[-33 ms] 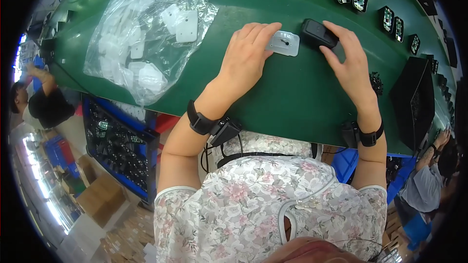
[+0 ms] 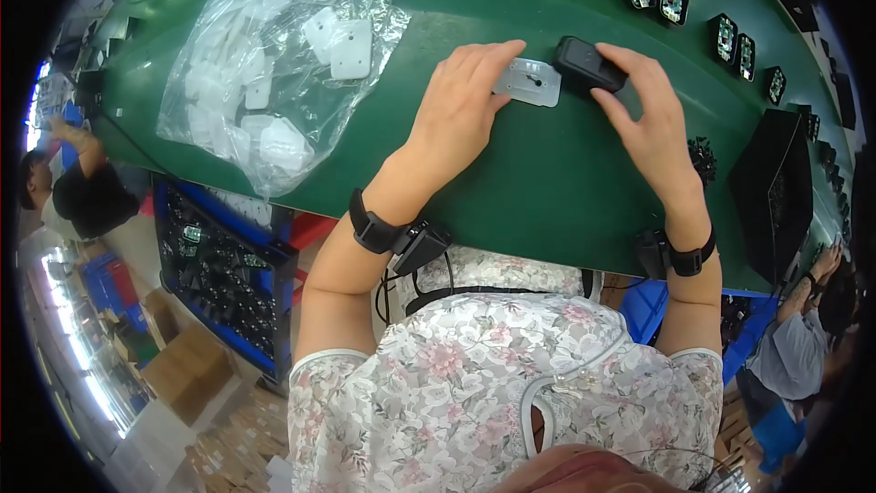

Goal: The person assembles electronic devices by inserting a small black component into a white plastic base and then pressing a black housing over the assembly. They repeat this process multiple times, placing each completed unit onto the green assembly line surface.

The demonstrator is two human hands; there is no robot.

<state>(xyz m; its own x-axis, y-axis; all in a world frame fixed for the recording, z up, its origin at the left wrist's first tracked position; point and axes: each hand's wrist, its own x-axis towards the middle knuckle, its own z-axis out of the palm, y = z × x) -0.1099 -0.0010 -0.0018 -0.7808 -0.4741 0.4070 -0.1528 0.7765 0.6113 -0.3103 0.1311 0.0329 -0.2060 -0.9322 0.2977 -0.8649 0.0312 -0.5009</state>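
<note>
The pale plate (image 2: 538, 84) is gripped at its left end between thumb and fingers of the left hand (image 2: 459, 99). The black housing (image 2: 582, 59), just beside it over the green table (image 2: 547, 183), is clamped by the right hand (image 2: 652, 100); any markings are too small to be read

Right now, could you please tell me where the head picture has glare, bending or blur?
Head view: glare glints on the clear plastic bag, and the bright lights at the left burn out white; the green table has curved edges, and the picture corners go black. Same head view: the left hand and right hand show no strong blur.
</note>
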